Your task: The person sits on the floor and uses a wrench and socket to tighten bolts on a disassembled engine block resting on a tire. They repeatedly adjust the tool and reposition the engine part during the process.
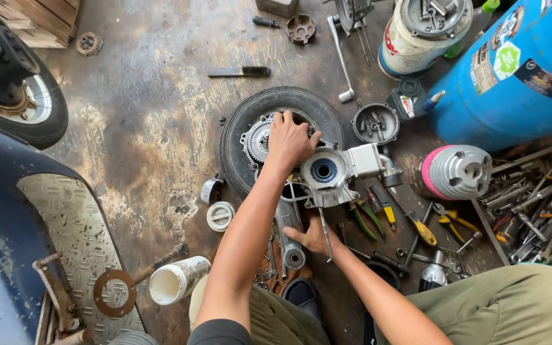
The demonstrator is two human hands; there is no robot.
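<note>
Left hand (pixel 290 142) on engine casing (pixel 327 176); right hand (pixel 314 237) below, on floor (pixel 154 128).

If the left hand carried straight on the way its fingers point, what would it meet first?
The left hand points up the picture, fingertips at the tyre's hub. Straight on it would probably meet the tyre's far rim first, then bare floor; depth is unclear.

Two bare hands: the left hand (pixel 289 142) at centre, the right hand (pixel 314 237) below it. Two tyres: one tyre (pixel 241 128) lying flat at centre, one scooter wheel (pixel 17 96) upper left. One blue drum (pixel 512 70) upper right, one wire brush (pixel 239 72) at top, one white jar (pixel 175 280) lower left.
</note>
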